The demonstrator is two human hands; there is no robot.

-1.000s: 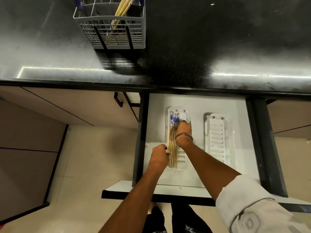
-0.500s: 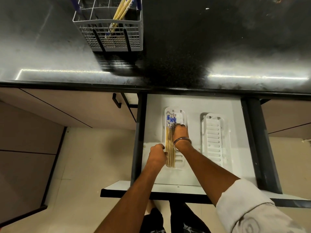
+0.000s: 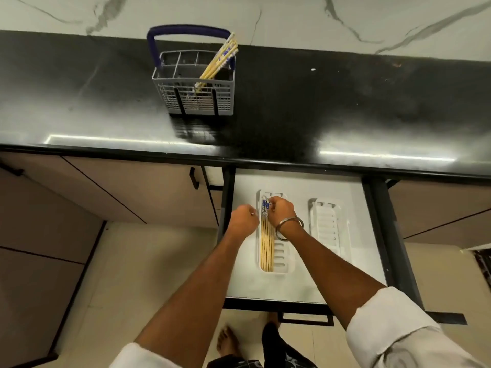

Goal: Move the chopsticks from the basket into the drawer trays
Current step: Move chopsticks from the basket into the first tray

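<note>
A grey basket [image 3: 196, 86] with a blue handle [image 3: 186, 31] stood on the black counter [image 3: 332, 102], near the marble wall [image 3: 292, 17], and a bunch of chopsticks [image 3: 219, 61] leaned in it, tilted toward its right rear corner with their patterned ends up. Below the counter edge the white drawer [image 3: 300, 282] stood pulled out, with two white slotted trays lying in it side by side and apart. The left tray [image 3: 281, 258] held a row of chopsticks [image 3: 266, 245] lying lengthwise along its left side, pale tips toward the person and blue-patterned ends toward the counter. The right tray [image 3: 329, 229] lay beside it with nothing visible in it. The right hand [image 3: 281, 212], a metal bangle [image 3: 289, 228] on its wrist, was over the far end of the left tray, its fingers curled downward onto the patterned ends of the laid chopsticks; whether they pinched them or only pressed on them could not be told. The left hand [image 3: 243, 217] hung just left of that tray's rim, fingers curled into a loose fist, and it could not be made out whether it touched the tray or the sticks. White sleeves [image 3: 398, 333] covered both upper forearms, and a bare foot [image 3: 225, 343] showed on the tiled floor [image 3: 119, 274] beneath the drawer front.
</note>
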